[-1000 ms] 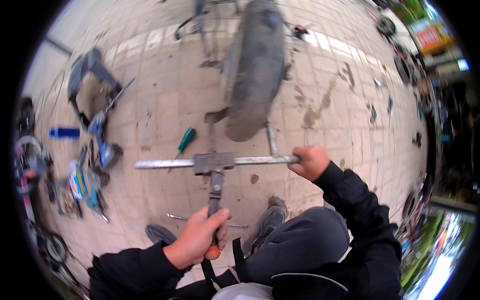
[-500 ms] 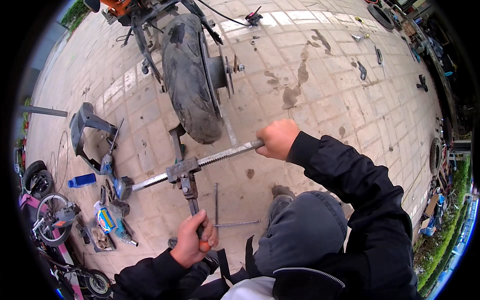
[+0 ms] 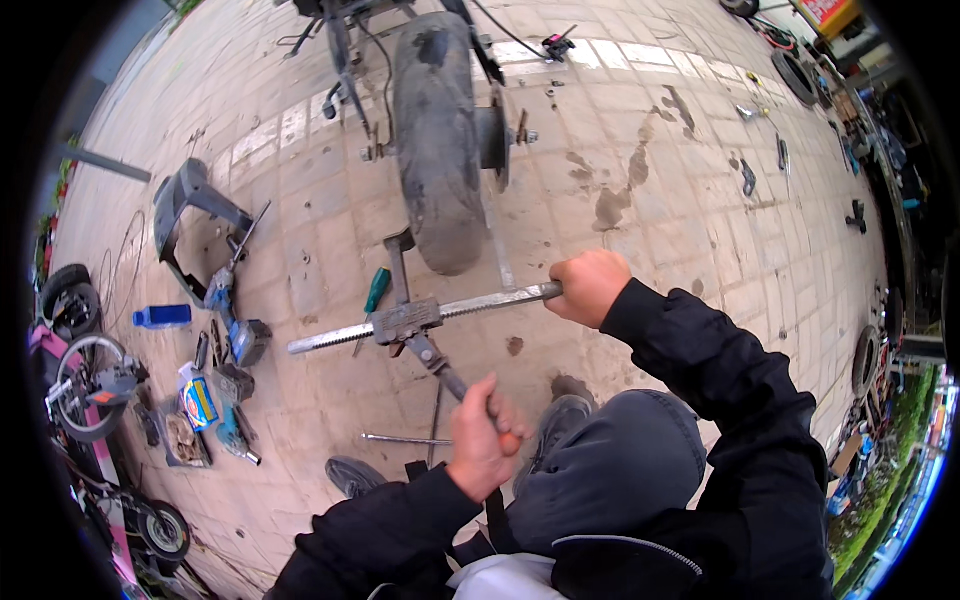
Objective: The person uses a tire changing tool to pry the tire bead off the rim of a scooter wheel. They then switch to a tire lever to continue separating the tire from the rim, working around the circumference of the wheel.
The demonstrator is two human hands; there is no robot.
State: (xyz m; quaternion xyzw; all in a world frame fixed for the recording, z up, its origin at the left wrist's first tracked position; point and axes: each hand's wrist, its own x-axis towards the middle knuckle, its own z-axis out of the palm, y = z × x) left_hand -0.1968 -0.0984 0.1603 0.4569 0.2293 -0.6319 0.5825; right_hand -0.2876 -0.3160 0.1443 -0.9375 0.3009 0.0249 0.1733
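- Left hand (image 3: 482, 436): wrapped around orange-tipped handle (image 3: 453, 384).
- Right hand (image 3: 592, 286): clenched on end of toothed bar (image 3: 500, 299).
- Toothed bar: crosswise, between tire (image 3: 437, 160) and handle.
- Risk: uneven pull might twist bar sideways into tire.

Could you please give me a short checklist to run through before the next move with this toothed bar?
1. Left hand closed round the orange-tipped lever: ok.
2. Right hand gripping the end of the toothed bar: ok.
3. Sliding block on the bar: ok.
4. Bar's surroundings free of loose tools: not ok; a green-handled screwdriver lies beside it.
5. Ground by the left shoe free of loose metal: not ok; a metal rod lies near it.
6. Tool's arms bearing on the tyre: cannot tell from this angle.
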